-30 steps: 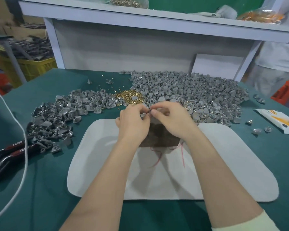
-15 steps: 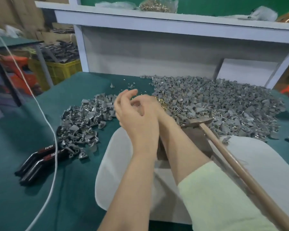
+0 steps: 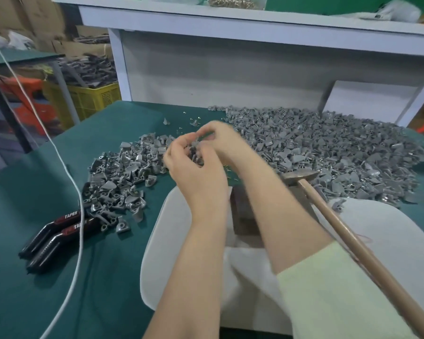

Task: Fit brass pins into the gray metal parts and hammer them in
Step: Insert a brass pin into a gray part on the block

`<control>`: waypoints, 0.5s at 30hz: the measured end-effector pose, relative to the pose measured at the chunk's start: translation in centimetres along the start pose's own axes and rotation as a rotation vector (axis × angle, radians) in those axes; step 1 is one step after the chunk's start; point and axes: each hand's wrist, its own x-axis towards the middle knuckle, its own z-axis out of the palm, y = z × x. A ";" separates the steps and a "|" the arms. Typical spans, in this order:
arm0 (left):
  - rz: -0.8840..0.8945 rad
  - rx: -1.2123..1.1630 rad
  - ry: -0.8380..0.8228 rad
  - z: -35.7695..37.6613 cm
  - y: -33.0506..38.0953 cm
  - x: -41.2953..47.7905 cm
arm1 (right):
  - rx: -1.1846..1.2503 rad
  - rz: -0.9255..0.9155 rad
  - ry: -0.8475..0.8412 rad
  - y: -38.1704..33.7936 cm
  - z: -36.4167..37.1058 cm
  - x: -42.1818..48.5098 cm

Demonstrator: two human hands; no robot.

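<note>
Head view: the left hand gripped a gray metal part above the green table. The blurred right hand met it with curled fingers; its grip could not be told.

Two black tool handles with red trim lie side by side at the left of the green-covered desk. The word "TAPER" stands in white capitals on the upper handle. The same word is printed on the lower handle, where a white cord crosses its last letters. No other lettering, label or number in view can be read.
</note>
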 end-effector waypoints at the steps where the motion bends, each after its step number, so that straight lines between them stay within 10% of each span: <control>1: -0.034 0.009 -0.037 0.1 -0.3 0.1 | 0.002 0.004 0.008 0.1 -1.1 -0.7; 7: -0.059 0.237 -0.535 0.9 -1.2 -1.3 | -0.143 -0.034 -0.038 2.8 -7.3 -6.4; 15: -0.146 0.194 -0.514 0.9 -1.4 -1.1 | -0.084 -0.056 -0.016 3.5 -6.6 -7.2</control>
